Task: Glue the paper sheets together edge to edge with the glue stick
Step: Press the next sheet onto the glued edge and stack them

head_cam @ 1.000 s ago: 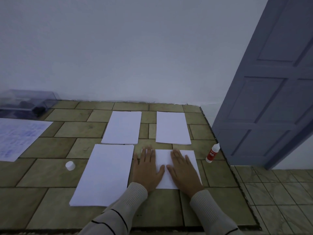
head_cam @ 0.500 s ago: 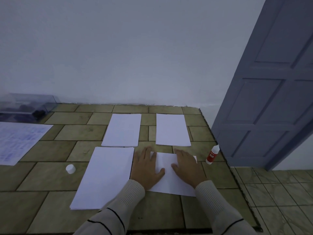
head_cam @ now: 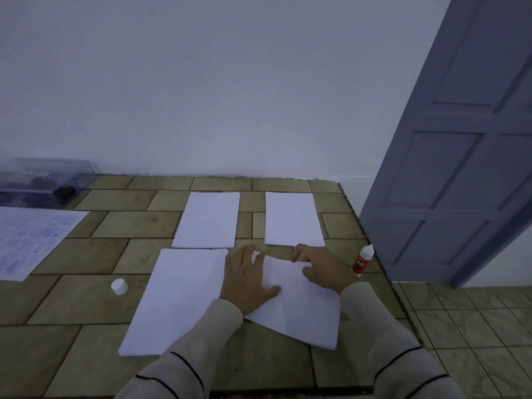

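Observation:
Several white paper sheets lie on the tiled table top (head_cam: 121, 254). Two sit at the back: a back-left sheet (head_cam: 208, 220) and a back-right sheet (head_cam: 292, 218). A large front-left sheet (head_cam: 178, 298) lies near me. The front-right sheet (head_cam: 302, 306) is skewed, its near corner swung toward the table's front. My left hand (head_cam: 249, 279) presses flat on its left part. My right hand (head_cam: 322, 267) rests on its far right part with fingers bent at the far edge. A red and white glue bottle (head_cam: 362, 260) stands right of my right hand, uncapped. Its white cap (head_cam: 119, 286) stands left of the front-left sheet.
A printed sheet (head_cam: 31, 240) lies at the far left. A clear plastic box (head_cam: 43, 180) with dark contents sits at the back left by the wall. The table's right edge (head_cam: 383, 269) runs close to the glue bottle, with a grey-blue door (head_cam: 460, 139) beyond it.
The front-right sheet has turned under my hands and now lies skewed. My right hand moved toward the sheet's far edge and its fingers bent. My left hand stayed flat on the sheet.

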